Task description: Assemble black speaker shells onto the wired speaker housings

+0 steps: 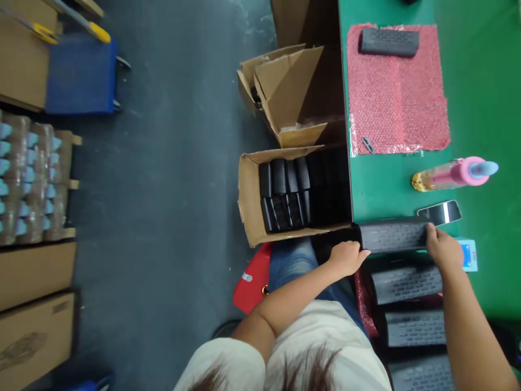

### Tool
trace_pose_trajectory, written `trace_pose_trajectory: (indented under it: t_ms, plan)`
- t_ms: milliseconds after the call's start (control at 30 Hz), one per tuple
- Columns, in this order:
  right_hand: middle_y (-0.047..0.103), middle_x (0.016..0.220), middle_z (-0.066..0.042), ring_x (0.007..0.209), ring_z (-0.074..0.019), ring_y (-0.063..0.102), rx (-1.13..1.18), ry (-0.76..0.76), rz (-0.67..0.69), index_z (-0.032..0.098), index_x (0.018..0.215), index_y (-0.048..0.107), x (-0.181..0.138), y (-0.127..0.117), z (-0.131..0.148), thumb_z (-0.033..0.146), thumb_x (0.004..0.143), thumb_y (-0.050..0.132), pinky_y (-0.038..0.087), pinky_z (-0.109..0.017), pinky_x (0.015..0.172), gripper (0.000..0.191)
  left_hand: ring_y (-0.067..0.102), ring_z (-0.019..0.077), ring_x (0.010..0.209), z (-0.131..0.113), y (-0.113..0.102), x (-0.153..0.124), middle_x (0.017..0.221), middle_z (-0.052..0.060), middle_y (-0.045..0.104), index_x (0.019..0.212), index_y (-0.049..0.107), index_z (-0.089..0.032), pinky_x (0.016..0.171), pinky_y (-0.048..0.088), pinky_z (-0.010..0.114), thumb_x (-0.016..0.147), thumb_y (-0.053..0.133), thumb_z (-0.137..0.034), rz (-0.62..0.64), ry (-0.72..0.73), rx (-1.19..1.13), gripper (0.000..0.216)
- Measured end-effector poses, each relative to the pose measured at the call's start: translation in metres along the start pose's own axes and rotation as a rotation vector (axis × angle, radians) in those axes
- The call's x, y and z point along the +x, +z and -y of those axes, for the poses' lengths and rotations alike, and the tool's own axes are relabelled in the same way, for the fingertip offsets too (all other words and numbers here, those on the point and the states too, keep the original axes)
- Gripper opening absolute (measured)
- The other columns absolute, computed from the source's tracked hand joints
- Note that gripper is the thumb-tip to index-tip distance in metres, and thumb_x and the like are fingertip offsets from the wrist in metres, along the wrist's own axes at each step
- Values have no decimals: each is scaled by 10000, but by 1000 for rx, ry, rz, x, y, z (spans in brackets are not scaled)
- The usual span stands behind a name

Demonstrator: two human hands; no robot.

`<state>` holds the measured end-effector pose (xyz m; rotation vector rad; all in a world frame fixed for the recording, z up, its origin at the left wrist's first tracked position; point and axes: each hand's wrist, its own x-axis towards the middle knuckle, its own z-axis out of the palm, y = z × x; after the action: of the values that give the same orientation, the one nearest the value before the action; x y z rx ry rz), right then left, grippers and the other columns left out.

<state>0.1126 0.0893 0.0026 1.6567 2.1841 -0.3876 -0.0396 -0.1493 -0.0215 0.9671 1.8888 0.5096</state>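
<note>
A long dark grey plastic piece with a slotted pattern (393,235) lies across the table edge between my hands. My left hand (345,257) grips its left end, thumb along the lower edge. At the other end, my right hand (443,248) has its fingers closed around the piece. Below it, more slotted pieces of this kind (407,285) lie in a row, partly hidden by my right forearm. Left of the table, an open cardboard box (251,201) holds several black pieces standing close together.
Pink bubble wrap (399,98) on the green table bears another slotted piece (388,42) and a small dark part (367,144). A pink-capped bottle (451,174) and a phone (439,212) stand close to my right hand. Another open carton (288,81) and a blue cart (81,76) are beyond.
</note>
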Motion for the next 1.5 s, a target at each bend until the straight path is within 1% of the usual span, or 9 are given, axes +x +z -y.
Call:
trace_pose_trajectory:
  t_ms: [200,433,767,1167,1233,1300,1367,1433,1500]
  plan:
    - [632,990,-252,992,-385,582,-47,65,-41,84,1014,610,1,13,-4,517,917,158,445,-463,826,633,647,296,941,-3,-4,1,1000,136,682,964,638,-140,736,517,387,917,344,-536,134,8,100,495]
    - [631,1001,-256,997,-389,583,-43,108,-59,67,1069,608,-8,12,11,490,937,158,447,-475,823,631,643,270,964,-2,-9,0,1008,115,682,975,640,-159,765,516,368,926,310,-529,131,-13,123,498]
    - [629,1025,-245,1008,-399,584,-41,97,-64,65,1101,605,-9,10,15,475,955,162,444,-485,832,621,642,294,981,-7,-12,4,1045,138,677,1011,635,-125,764,524,387,933,314,-509,158,-36,143,506]
    - [622,1079,-216,1014,-330,596,-38,181,-88,119,1187,563,-15,14,19,458,977,147,447,-470,860,576,633,290,954,-16,-8,0,998,148,676,1008,643,-106,747,514,380,923,375,-507,153,-85,216,490]
    - [618,1065,-225,992,-331,601,-39,192,-95,109,1193,548,-16,16,20,465,974,136,448,-473,850,586,632,292,914,-25,-14,-7,962,146,672,986,644,-99,745,509,393,895,450,-505,84,-121,288,458]
    - [619,1032,-232,968,-338,606,-33,190,-107,93,1178,543,-18,18,21,472,970,132,446,-473,834,596,615,285,926,-43,-22,-13,977,136,660,1005,633,-104,804,493,406,854,548,-477,-61,-75,366,412]
    - [622,1000,-232,956,-344,607,-6,179,-126,87,1152,545,-19,20,22,474,968,132,442,-467,821,595,567,283,1053,-65,-30,-13,1113,138,629,1126,592,-117,935,438,428,863,549,-439,-244,72,417,417]
    - [625,978,-223,948,-342,607,43,165,-141,95,1113,554,-18,21,22,475,968,140,439,-451,809,581,454,283,1232,-86,-31,0,1313,146,533,1295,488,-130,1058,331,458,917,447,-412,-385,232,457,473]
    - [630,971,-203,942,-323,605,109,146,-143,113,1065,567,-15,23,22,461,972,153,436,-420,807,548,330,295,1339,-101,-23,23,1450,152,398,1405,364,-138,1099,258,491,940,367,-422,-423,336,503,545]
